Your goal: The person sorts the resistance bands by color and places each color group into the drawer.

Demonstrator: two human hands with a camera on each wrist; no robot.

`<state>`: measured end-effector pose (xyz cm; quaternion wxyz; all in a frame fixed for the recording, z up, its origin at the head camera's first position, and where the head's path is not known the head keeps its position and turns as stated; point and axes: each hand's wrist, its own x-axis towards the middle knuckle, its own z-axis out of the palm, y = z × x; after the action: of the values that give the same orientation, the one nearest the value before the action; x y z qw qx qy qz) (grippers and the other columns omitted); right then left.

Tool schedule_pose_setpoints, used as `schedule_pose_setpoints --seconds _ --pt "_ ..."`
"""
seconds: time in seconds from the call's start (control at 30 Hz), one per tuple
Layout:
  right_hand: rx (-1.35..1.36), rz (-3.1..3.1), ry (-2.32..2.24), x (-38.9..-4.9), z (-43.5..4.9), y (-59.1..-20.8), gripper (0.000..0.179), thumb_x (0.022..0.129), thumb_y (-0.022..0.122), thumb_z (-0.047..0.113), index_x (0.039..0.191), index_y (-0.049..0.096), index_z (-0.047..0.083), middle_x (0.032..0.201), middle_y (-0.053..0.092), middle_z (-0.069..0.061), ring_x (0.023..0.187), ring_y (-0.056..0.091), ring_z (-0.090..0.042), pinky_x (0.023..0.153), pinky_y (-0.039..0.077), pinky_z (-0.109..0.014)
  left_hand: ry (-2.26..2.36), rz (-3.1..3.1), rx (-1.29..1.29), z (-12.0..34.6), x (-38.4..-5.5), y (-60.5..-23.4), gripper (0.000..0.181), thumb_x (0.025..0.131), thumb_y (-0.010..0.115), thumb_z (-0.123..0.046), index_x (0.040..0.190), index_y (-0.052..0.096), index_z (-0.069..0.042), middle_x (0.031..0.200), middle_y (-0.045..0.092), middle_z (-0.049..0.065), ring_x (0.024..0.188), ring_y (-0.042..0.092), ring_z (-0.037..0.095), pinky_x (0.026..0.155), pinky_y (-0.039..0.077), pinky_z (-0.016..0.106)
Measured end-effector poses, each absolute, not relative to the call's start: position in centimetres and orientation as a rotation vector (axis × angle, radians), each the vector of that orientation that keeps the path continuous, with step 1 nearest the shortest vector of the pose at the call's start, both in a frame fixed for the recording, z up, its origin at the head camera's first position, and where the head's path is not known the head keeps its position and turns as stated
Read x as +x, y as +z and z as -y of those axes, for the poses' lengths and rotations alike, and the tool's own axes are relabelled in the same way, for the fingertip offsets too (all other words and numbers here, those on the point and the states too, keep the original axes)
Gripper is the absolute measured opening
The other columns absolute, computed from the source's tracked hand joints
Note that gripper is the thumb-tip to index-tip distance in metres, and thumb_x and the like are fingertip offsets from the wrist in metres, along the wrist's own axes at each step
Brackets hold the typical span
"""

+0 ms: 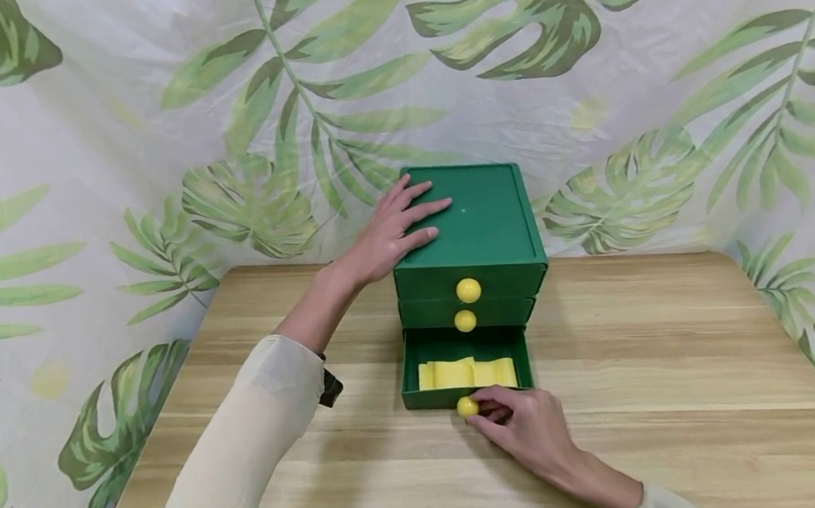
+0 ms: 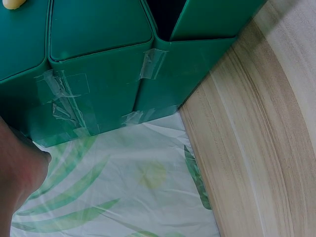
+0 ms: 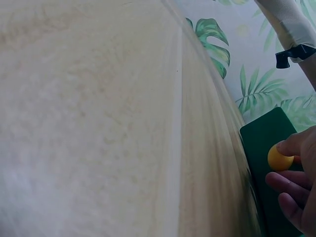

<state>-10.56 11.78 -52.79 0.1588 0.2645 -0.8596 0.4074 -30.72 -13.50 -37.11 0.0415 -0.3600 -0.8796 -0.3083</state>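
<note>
A green drawer cabinet [image 1: 487,220] with yellow ball knobs stands on the table. Its bottom drawer [image 1: 424,399] is pulled out, and folded yellow pieces, perhaps cloth or sponge, [image 1: 451,374] lie inside. My left hand [image 1: 393,230] rests on the cabinet's top at the left edge, fingers spread. With thumb and fingers my right hand [image 1: 529,429] pinches the bottom drawer's yellow knob [image 1: 467,407]; the right wrist view also shows this knob [image 3: 279,159] between the fingertips. The upper two drawers, with knobs [image 1: 468,290], are closed.
The wooden table [image 1: 661,359] extends on both sides of the cabinet. A leaf-printed sheet [image 1: 134,109] hangs behind it. Clear tape [image 2: 64,98] joins the cabinet's sections along the side.
</note>
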Motion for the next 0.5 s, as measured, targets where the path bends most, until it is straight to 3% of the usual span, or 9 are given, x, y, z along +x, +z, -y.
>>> schedule_pose_setpoints --seconds 0.5 --pt "0.645 2.459 1.108 -12.5 -11.2 -53.0 0.023 0.081 0.095 0.019 0.1 0.084 0.017 0.083 0.08 0.008 0.07 0.07 0.007 0.063 0.056 -0.017 -0.94 2.686 -1.098 13.5 -30.8 -37.3 0.052 0.111 0.053 -0.035 0.161 0.05 -0.021 0.175 0.024 0.012 0.165 -0.004 0.033 0.129 -0.001 0.059"
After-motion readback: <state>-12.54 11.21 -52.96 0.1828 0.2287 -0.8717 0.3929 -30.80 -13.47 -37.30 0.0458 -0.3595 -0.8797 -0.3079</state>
